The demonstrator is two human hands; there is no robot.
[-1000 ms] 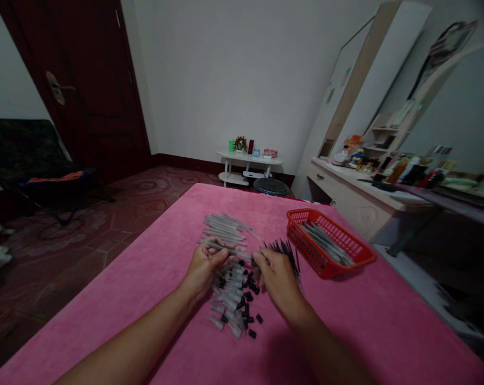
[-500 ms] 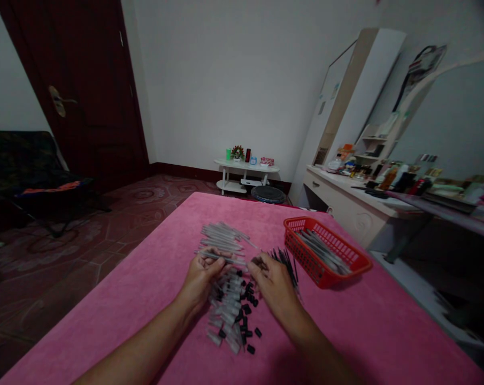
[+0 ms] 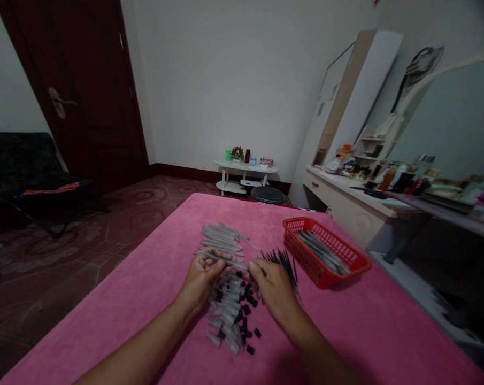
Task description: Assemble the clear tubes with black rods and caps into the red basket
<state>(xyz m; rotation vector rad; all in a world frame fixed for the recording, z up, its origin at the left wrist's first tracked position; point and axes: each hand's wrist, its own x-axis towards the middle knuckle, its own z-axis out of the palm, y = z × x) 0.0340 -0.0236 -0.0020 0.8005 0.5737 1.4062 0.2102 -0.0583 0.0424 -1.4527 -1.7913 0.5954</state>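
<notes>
Grey tube (image 3: 234,263) spanned both hands above the pink cloth (image 3: 117,299): the left hand (image 3: 201,274) pinched its left half, the right hand (image 3: 274,280) pinched its right end. On the far side lay a pile of tubes (image 3: 220,238); on the near side, clear caps (image 3: 228,315) and black plugs (image 3: 246,309); rightward, thin black sticks (image 3: 284,261) and a red basket (image 3: 325,282) of rods (image 3: 322,253).

I observe a dark red door (image 3: 93,96) with a metal handle (image 3: 59,102) and, near it, a folding chair (image 3: 17,160). By the far wall (image 3: 221,80), a white table (image 3: 236,165) supports a green cup (image 3: 228,155) and a plant (image 3: 237,153). A dresser (image 3: 346,200) carries bottles (image 3: 388,178).
</notes>
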